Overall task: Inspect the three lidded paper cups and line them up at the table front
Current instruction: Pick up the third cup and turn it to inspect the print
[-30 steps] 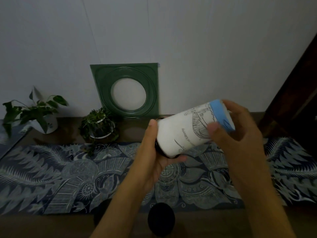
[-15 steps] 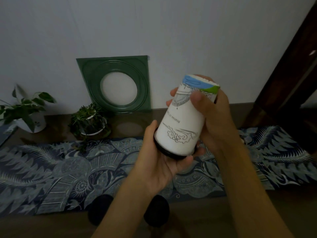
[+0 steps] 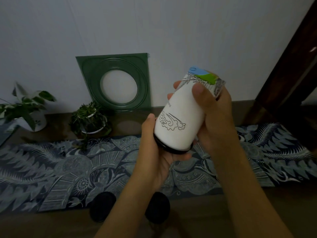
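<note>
I hold a white paper cup (image 3: pixel 181 117) upside down above the table, its black lid at the bottom and its blue-and-green printed base at the top. My left hand (image 3: pixel 154 152) cups the lid end from below, thumb up along the side. My right hand (image 3: pixel 214 114) grips the upper part, thumb across the front. Two other cups stand at the table's front edge, seen from above as black lids: one (image 3: pixel 103 206) left of my left forearm, one (image 3: pixel 158 207) partly hidden between my forearms.
A blue patterned cloth (image 3: pixel 60 172) runs across the wooden table. At the back stand two potted plants (image 3: pixel 25 114) (image 3: pixel 91 117) and a green square frame (image 3: pixel 116 81) leaning on the white wall. Dark wooden furniture (image 3: pixel 295 79) rises at the right.
The cup went from lying nearly sideways to standing inverted and almost upright in both hands. It has also turned, now showing a cloud drawing.
</note>
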Action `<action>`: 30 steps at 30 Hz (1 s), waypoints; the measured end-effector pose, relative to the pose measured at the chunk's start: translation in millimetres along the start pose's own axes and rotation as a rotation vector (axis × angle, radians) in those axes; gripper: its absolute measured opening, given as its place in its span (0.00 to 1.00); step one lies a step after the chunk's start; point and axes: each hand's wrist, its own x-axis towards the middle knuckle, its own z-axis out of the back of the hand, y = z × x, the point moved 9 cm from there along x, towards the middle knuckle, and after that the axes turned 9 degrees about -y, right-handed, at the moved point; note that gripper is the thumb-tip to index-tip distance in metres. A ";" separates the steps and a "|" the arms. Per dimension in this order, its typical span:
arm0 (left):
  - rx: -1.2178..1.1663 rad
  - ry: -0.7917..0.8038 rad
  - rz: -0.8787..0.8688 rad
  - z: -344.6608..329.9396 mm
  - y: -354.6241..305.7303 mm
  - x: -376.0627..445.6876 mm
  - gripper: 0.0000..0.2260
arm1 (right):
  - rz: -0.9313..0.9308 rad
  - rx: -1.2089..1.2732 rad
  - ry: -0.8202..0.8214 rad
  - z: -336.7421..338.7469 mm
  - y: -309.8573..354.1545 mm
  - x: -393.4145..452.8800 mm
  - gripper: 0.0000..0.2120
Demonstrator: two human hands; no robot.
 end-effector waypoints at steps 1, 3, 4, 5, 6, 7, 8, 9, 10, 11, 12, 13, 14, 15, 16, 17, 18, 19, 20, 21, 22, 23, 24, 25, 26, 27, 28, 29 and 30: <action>-0.015 0.034 0.054 -1.0 3.5 -0.2 0.27 | -0.014 0.023 0.043 -1.6 -0.3 -0.4 0.51; -0.039 0.106 0.148 -3.5 10.4 -0.4 0.28 | -0.030 0.048 0.134 -5.2 0.7 -1.9 0.48; -0.044 0.137 0.187 -5.1 12.8 -1.4 0.28 | -0.036 0.056 0.177 -7.6 1.5 -3.4 0.46; -0.050 0.164 0.227 -6.6 15.3 -2.7 0.28 | -0.042 0.062 0.213 -9.9 2.0 -5.0 0.45; -0.063 0.192 0.268 -8.9 17.7 -4.8 0.28 | -0.046 0.063 0.238 -11.8 2.5 -6.3 0.45; -0.082 0.218 0.307 -11.2 20.0 -7.1 0.28 | -0.045 0.054 0.246 -13.3 3.4 -7.2 0.46; -0.104 0.236 0.337 -12.8 22.1 -8.4 0.28 | -0.039 0.040 0.233 -13.2 4.4 -7.1 0.47; -0.127 0.241 0.356 -13.4 23.8 -8.7 0.28 | -0.031 0.025 0.205 -11.8 4.7 -6.4 0.48; -0.150 0.235 0.359 -13.4 24.5 -7.9 0.28 | -0.016 0.008 0.168 -8.8 4.5 -5.4 0.49; -0.171 0.219 0.346 -12.8 24.1 -6.5 0.28 | 0.006 -0.015 0.126 -5.2 3.9 -4.2 0.49; -0.182 0.191 0.311 -11.7 22.3 -4.8 0.28 | 0.036 -0.045 0.084 -1.5 3.7 -3.4 0.49; -0.180 0.155 0.257 -9.4 19.4 -2.4 0.28 | 0.073 -0.076 0.048 1.0 4.2 -3.4 0.47; -0.168 0.114 0.190 -6.1 15.3 -0.2 0.27 | 0.110 -0.098 0.017 2.1 5.4 -4.5 0.45; -0.150 0.072 0.117 -3.4 10.2 1.2 0.27 | 0.138 -0.105 -0.011 2.8 6.2 -6.1 0.42; -0.124 0.031 0.036 -0.3 5.2 2.1 0.26 | 0.158 -0.102 -0.039 3.7 6.2 -7.8 0.39; -0.093 -0.003 -0.051 2.6 0.2 2.6 0.25 | 0.180 -0.101 -0.070 4.6 6.8 -9.9 0.35; -0.064 -0.027 -0.141 4.7 -4.1 2.4 0.24 | 0.209 -0.105 -0.100 5.3 8.4 -12.4 0.31; -0.039 -0.045 -0.231 5.6 -8.7 0.3 0.22 | 0.239 -0.109 -0.120 5.1 10.3 -15.2 0.28; -0.022 -0.064 -0.310 6.7 -12.5 -1.8 0.20 | 0.264 -0.113 -0.129 4.2 11.9 -17.9 0.25; -0.010 -0.077 -0.362 8.2 -14.4 -3.3 0.19 | 0.283 -0.120 -0.133 3.2 13.3 -19.9 0.25; -0.006 -0.083 -0.379 8.6 -15.7 -3.7 0.18 | 0.296 -0.129 -0.133 2.6 14.3 -21.2 0.25; -0.007 -0.084 -0.362 8.6 -16.3 -3.0 0.18 | 0.300 -0.132 -0.126 2.0 15.2 -21.7 0.25; -0.006 -0.087 -0.314 8.5 -15.9 -2.3 0.19 | 0.293 -0.123 -0.110 1.9 15.2 -21.0 0.25; -0.002 -0.093 -0.252 9.0 -14.2 -1.6 0.23 | 0.272 -0.109 -0.083 1.8 13.7 -19.1 0.27; 0.004 -0.086 -0.188 10.1 -11.6 -0.3 0.26 | 0.242 -0.102 -0.046 0.7 11.1 -16.7 0.29; 0.008 -0.061 -0.129 9.8 -9.2 0.2 0.26 | 0.207 -0.099 0.001 -1.4 8.3 -14.9 0.33; 0.008 -0.031 -0.069 9.0 -6.4 0.1 0.26 | 0.168 -0.095 0.053 -4.3 5.1 -13.5 0.37; 0.001 0.002 -0.005 8.7 -2.9 -0.2 0.27 | 0.127 -0.086 0.102 -6.8 2.1 -12.8 0.40; -0.001 0.043 0.063 7.1 1.6 -0.7 0.28 | 0.086 -0.074 0.145 -8.9 -0.5 -12.6 0.42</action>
